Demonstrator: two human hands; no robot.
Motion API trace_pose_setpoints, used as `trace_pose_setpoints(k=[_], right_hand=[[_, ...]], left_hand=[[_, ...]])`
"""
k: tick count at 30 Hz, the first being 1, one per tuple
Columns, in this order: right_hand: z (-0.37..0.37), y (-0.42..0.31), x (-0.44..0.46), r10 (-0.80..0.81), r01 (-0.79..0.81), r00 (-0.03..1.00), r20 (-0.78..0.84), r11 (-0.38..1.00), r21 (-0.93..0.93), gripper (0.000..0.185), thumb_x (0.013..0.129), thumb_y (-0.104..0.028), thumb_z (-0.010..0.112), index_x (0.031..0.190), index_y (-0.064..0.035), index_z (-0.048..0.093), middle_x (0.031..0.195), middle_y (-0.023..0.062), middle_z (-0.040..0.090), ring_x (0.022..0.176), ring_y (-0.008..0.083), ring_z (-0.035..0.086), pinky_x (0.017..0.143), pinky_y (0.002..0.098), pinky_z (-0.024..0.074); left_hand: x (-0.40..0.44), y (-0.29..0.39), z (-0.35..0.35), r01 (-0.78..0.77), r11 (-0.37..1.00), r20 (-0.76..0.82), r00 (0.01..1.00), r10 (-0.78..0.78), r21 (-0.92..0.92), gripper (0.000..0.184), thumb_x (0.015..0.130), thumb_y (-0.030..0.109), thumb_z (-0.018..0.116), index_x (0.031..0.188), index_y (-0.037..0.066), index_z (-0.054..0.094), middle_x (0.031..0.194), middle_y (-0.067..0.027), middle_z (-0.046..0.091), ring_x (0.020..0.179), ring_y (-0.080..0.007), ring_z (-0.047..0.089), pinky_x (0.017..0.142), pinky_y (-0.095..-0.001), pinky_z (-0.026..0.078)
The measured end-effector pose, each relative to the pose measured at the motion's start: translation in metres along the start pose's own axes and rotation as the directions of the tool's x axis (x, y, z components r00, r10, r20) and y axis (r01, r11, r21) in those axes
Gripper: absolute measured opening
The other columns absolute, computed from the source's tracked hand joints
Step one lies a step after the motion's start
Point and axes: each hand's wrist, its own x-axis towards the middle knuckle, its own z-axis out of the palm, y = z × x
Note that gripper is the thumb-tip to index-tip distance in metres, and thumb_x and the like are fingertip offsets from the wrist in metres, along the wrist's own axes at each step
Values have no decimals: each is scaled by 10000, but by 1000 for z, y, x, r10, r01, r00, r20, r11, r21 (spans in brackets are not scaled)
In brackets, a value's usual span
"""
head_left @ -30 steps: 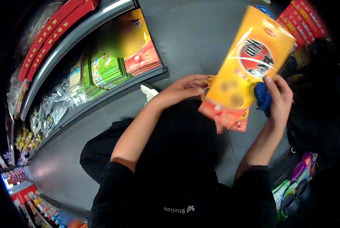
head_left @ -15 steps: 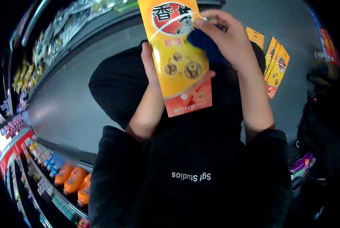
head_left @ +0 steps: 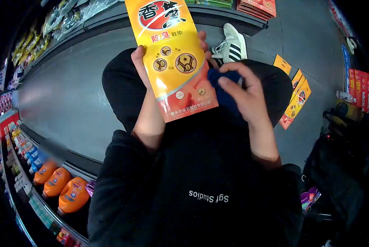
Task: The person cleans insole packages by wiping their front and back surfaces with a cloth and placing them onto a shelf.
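Observation:
A yellow and red insole packet (head_left: 180,86) is held up over my lap with its printed front facing me. My left hand (head_left: 140,68) grips it from behind, thumb at the left edge and fingertips showing past the right edge. Beside the packet's lower right edge, my right hand (head_left: 246,90) pinches a dark blue cloth (head_left: 227,96), which is bunched up close to the packet. The lower part of the cloth blends into my dark clothing.
Several similar packets (head_left: 297,101) lie on the grey floor (head_left: 77,94) to my right. My striped shoe (head_left: 232,45) is ahead, near a low shelf edge (head_left: 250,31) with stacked packets. Orange bottles (head_left: 73,195) line a shelf at lower left. Red boxes (head_left: 361,88) stand at far right.
The packet has shifted left in view, and my right hand with the blue cloth has moved down from its upper right to its lower right edge. The view has tilted, showing the shoe.

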Motion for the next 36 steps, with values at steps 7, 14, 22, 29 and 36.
trace_pose_setpoints(k=[7, 14, 22, 29, 36], right_hand=[[-5, -1, -7, -75, 81, 996, 52, 991, -108, 221, 778, -44, 635, 996, -11, 615, 983, 54, 610, 936, 137, 546, 849, 259, 399], [-2, 5, 0, -235, 275, 950, 207, 941, -195, 234, 792, -50, 618, 1024, -51, 652, 961, 81, 614, 906, 179, 561, 815, 275, 417], [-7, 26, -21, -106, 177, 895, 434, 976, -127, 192, 747, -29, 618, 931, -37, 675, 886, 82, 624, 833, 174, 576, 752, 284, 433], [-36, 0, -10, -199, 200, 979, 46, 979, -30, 416, 706, -92, 576, 1109, 10, 569, 1062, 134, 577, 1037, 241, 522, 931, 320, 362], [37, 2, 1, -452, 476, 871, 192, 681, -557, 585, 687, -30, 615, 1247, -50, 447, 1161, 186, 436, 1059, 369, 428, 959, 428, 336]], left_hand=[[2, 3, -8, -19, 998, 15, 1000, 18, 58, 883, 700, 576, 541, 1327, 14, 276, 1220, -209, 402, 1030, -306, 431, 898, -429, 377], [5, -6, -6, 16, 1000, -18, 1000, -16, 16, 854, 693, 586, 540, 1303, 33, 313, 1209, -202, 411, 1026, -298, 446, 878, -417, 385], [9, 19, -16, -74, 997, 56, 996, 73, 27, 803, 672, 558, 585, 1272, 78, 351, 1193, -167, 431, 1024, -259, 451, 873, -381, 385], [11, 21, -10, -131, 988, 75, 989, 124, 84, 807, 665, 501, 620, 1290, 74, 338, 1179, -173, 433, 999, -255, 441, 846, -376, 384], [7, 15, -7, -239, 961, 126, 967, 223, 138, 830, 679, 497, 589, 1305, 20, 325, 1174, -227, 446, 999, -317, 473, 847, -433, 401]])
